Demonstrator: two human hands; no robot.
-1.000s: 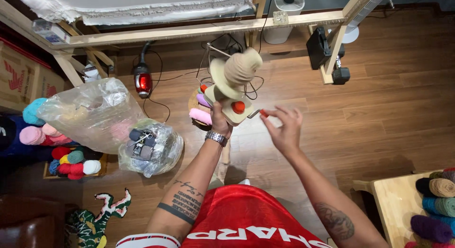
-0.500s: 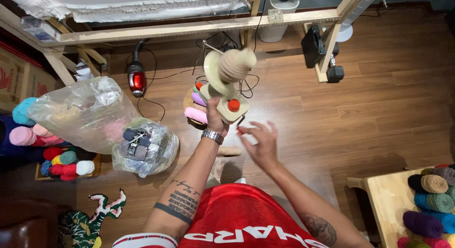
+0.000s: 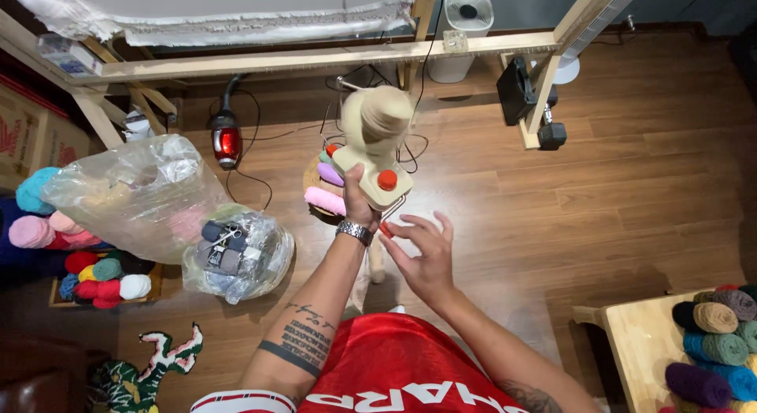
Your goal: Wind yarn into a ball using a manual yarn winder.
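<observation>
Head view, left to right. Far left of frame: yarn balls (image 3: 47,224) in pink, teal and red on the floor, then a big clear plastic bag (image 3: 134,194) and a smaller tied bag (image 3: 240,254) with dark bits inside. Lower left: a green tufted piece (image 3: 146,373) on the floor. A red vacuum (image 3: 226,142) sits under the wooden frame (image 3: 315,59) across the top.

Centre: left hand (image 3: 359,200) is closed around the base of a yarn winder (image 3: 377,156), held up off the floor at upper centre. Beige yarn cake (image 3: 377,117) on the spindle is motion-blurred, so it's probably spinning. Orange knob (image 3: 387,179) faces the camera. Watch (image 3: 355,232) on that wrist. Pink and purple yarn (image 3: 325,188) lies on a low stool behind the winder.

Right hand (image 3: 422,251) sits just below the winder, fingers half spread, fingertips at a small red part near the base, likely the crank. Can't tell if it actually grips it.

Judgement: mid-winding, cake looks well built up. Next move calls for a steady left-hand hold and an even turn from the right so the cake stays seated.

Right: camera (image 3: 516,89) clamped to the frame post, white fan (image 3: 467,11) at top, bench (image 3: 639,342) at lower right carrying more yarn (image 3: 714,342).
</observation>
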